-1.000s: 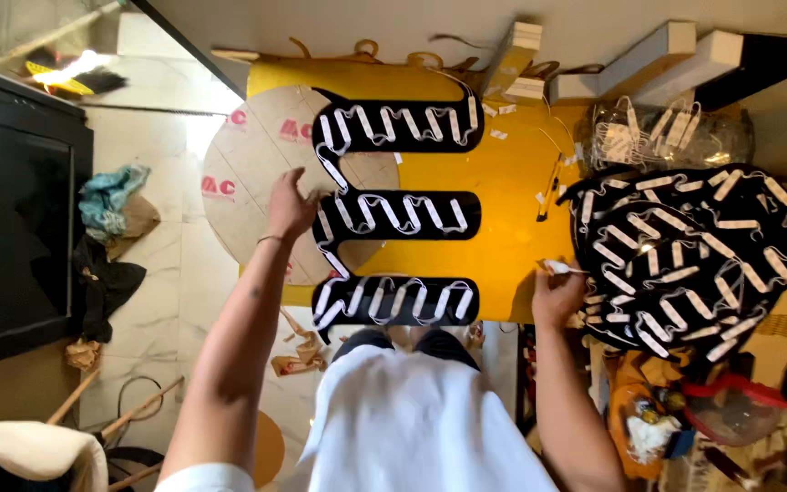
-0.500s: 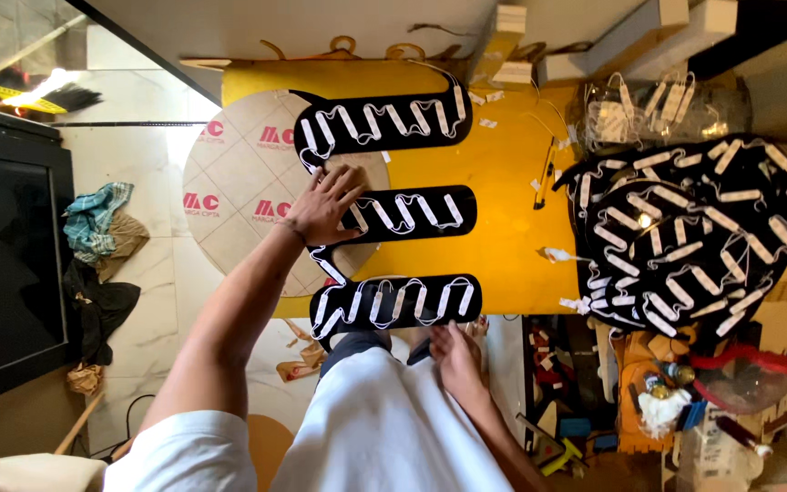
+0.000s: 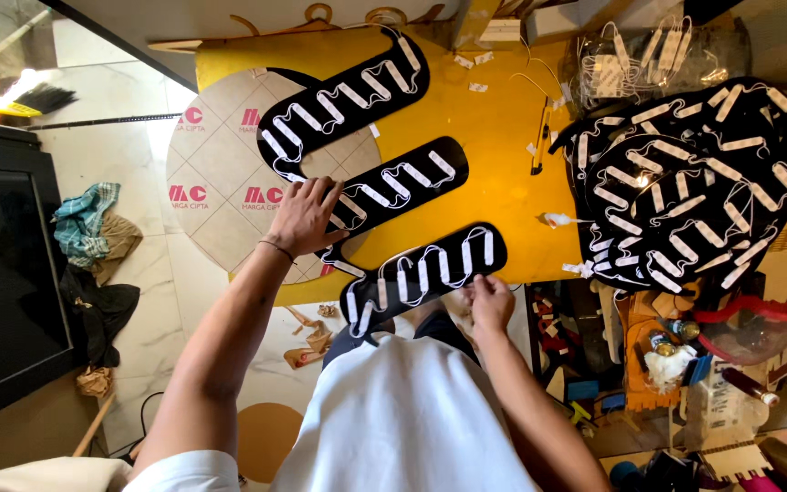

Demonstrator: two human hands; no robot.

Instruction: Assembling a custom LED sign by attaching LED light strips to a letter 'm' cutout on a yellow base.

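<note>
Three long black panels studded with white rectangular modules joined by white wire lie on a yellow board [image 3: 503, 173]. My left hand [image 3: 304, 217] rests flat on the left end of the middle panel [image 3: 393, 189], fingers spread. My right hand [image 3: 490, 301] pinches the lower edge of the nearest panel [image 3: 425, 271], fingertips closed on its wire or rim. The farthest panel [image 3: 343, 94] lies untouched above. A round brown cardboard disc [image 3: 220, 182] sits under the panels' left ends.
A heap of similar black panels with white modules [image 3: 694, 182] covers the right side. A clear bag of loose modules [image 3: 658, 59] lies behind it. Clutter of bottles and tools [image 3: 703, 364] sits lower right. A dark cabinet [image 3: 2, 273] and rags [image 3: 88, 228] stand left.
My right hand came back from the right-hand heap to the nearest panel's lower edge. My left hand slid down onto the middle panel's left end. The view tilted.
</note>
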